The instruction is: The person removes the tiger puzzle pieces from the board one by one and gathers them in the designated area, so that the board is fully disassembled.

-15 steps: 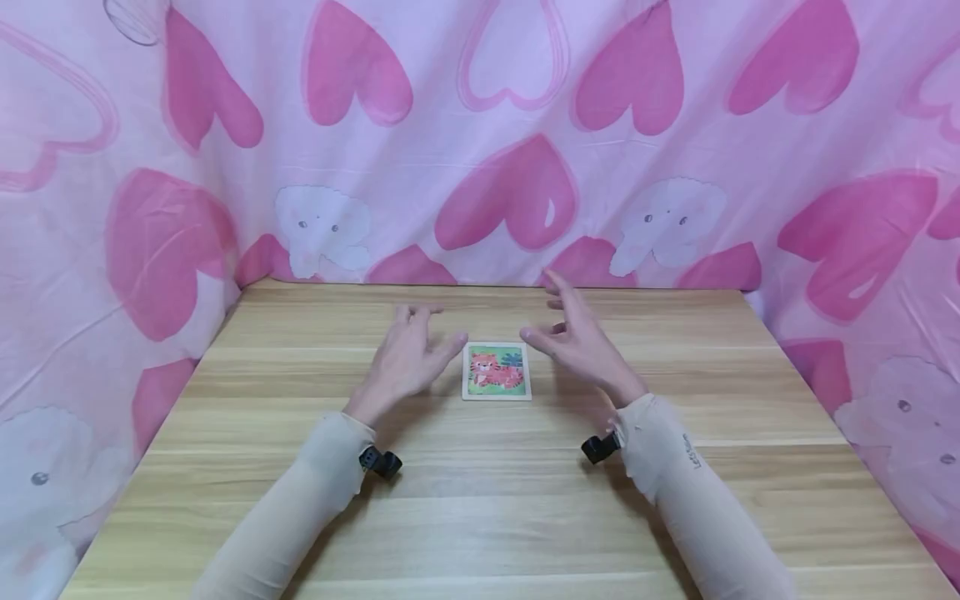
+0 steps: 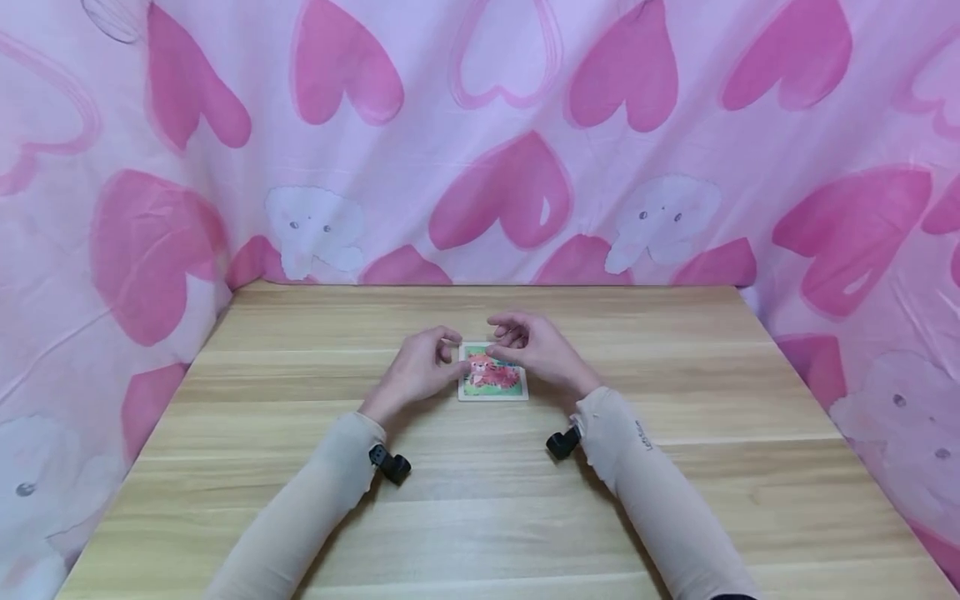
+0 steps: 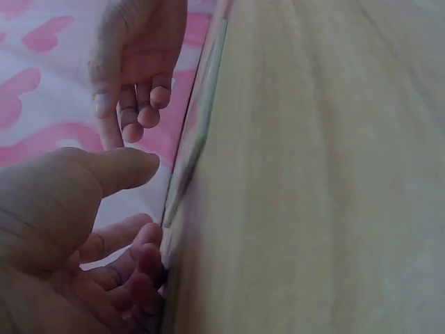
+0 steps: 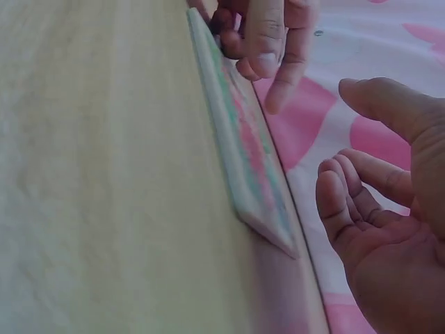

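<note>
A thin square picture board [image 2: 492, 388] with a pale border lies flat on the table, showing a red striped tiger on green. At its left edge is my left hand [image 2: 415, 367], its fingers loosely bent and its thumb over the board's left side. In the left wrist view those fingertips come close to the board's edge [image 3: 206, 104]; whether they touch it I cannot tell. My right hand [image 2: 546, 350] hovers over the board's upper right part, hiding some of the picture. The right wrist view has this hand [image 4: 389, 257] raised off the board, with nothing between thumb and fingers.
The wood-grain table [image 2: 480, 500] reaches back to a pink curtain [image 2: 420, 83] with hearts and elephants, which also closes off both sides. Small black cameras [image 2: 392, 465] are strapped at both wrists.
Both hands have come inward to the board, the right one moving left over its upper part. Their fingers are more bent than before. The board stays in place on the table.
</note>
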Demonstrator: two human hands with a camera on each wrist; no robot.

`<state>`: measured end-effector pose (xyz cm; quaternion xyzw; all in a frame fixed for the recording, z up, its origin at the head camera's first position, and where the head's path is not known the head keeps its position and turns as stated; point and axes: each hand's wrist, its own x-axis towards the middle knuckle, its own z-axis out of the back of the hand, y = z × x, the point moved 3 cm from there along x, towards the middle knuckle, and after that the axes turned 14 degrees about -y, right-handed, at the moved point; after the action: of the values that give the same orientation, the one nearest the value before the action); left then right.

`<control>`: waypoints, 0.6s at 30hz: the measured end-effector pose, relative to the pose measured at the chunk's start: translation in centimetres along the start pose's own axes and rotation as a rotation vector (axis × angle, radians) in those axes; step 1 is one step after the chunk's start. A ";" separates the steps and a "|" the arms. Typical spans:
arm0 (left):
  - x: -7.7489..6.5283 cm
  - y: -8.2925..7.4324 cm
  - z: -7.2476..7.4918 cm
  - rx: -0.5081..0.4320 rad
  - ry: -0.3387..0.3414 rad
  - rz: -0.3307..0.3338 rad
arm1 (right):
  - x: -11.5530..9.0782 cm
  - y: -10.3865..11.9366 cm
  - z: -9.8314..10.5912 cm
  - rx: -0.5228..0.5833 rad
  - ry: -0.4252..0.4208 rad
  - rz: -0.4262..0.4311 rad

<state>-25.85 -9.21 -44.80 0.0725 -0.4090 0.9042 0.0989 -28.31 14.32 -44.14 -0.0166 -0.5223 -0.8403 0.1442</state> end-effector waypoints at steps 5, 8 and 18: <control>0.0 0.3 -0.1 -0.022 0.010 0.032 | 0.3 -1.0 -0.5 -0.008 0.004 -0.023; 0.0 0.3 -0.2 -0.012 0.015 0.033 | 0.3 -1.4 -0.7 -0.024 -0.005 -0.031; 0.1 0.5 -0.4 0.052 0.032 0.051 | 0.4 -1.3 -1.9 -0.111 -0.013 0.027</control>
<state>-26.06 -9.22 -45.43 0.0501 -0.3855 0.9178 0.0807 -28.80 13.13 -46.07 -0.0371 -0.4757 -0.8657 0.1512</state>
